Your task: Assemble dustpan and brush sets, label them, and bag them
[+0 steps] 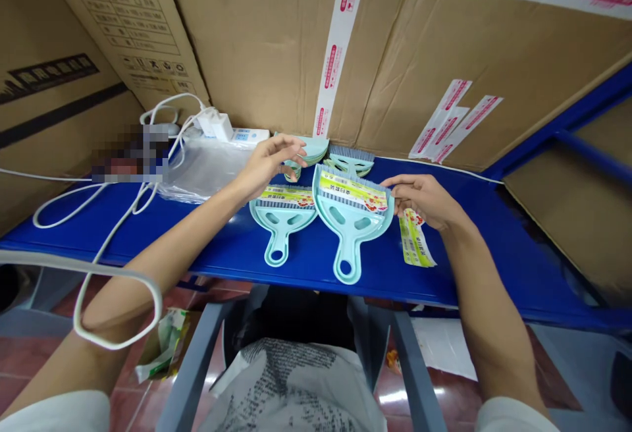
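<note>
Left hand (270,163) loosely open; right hand (428,199) at dustpan (349,231) rim, grip unclear; 1 nudge could push handle (347,251) past tabletop's (305,266) near edge.

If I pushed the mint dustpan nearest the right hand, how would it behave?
The dustpan looks like thin moulded plastic, so probably light and fairly stiff. Its broad, flat shape makes rolling unlikely. The brush nested in it seems a separate piece and might shift.

Glossy mint plastic dustpan (349,226)
</note>
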A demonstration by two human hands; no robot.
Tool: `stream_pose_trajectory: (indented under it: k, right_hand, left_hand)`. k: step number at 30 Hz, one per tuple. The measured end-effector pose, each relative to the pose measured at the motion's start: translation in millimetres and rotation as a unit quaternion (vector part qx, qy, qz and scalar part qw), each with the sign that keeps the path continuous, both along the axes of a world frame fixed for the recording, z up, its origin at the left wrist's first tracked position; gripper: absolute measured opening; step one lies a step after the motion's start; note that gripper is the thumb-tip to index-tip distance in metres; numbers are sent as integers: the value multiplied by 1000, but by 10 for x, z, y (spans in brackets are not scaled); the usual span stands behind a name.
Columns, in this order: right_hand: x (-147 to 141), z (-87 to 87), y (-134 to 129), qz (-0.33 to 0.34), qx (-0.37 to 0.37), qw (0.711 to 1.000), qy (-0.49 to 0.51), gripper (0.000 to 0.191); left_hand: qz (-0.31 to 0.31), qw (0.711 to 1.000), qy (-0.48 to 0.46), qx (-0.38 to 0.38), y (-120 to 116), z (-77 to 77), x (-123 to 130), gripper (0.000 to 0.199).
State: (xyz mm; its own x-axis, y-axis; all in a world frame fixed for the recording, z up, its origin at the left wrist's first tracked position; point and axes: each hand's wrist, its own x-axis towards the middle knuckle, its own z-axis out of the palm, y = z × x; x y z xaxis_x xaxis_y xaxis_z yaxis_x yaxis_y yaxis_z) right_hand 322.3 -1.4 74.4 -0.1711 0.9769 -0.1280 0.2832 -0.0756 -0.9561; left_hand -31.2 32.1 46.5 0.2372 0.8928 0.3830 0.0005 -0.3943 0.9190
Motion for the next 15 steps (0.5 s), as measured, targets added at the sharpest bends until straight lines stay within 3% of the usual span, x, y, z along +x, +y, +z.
stream_pose_trajectory:
  k: [5, 11, 15]
  right_hand:
    - [-123, -67, 10, -57, 25, 997, 43, 29]
    - [-161, -83, 17, -113, 53, 989, 77, 28]
    - [-184, -91, 23, -155, 60, 981, 97, 26]
  left_hand:
    - [-75, 992, -31, -97, 13, -72, 34, 30]
    - [-284, 920, -35, -267, -230, -64, 209, 51]
    - [-319, 904, -47, -280, -396, -59, 292, 48]
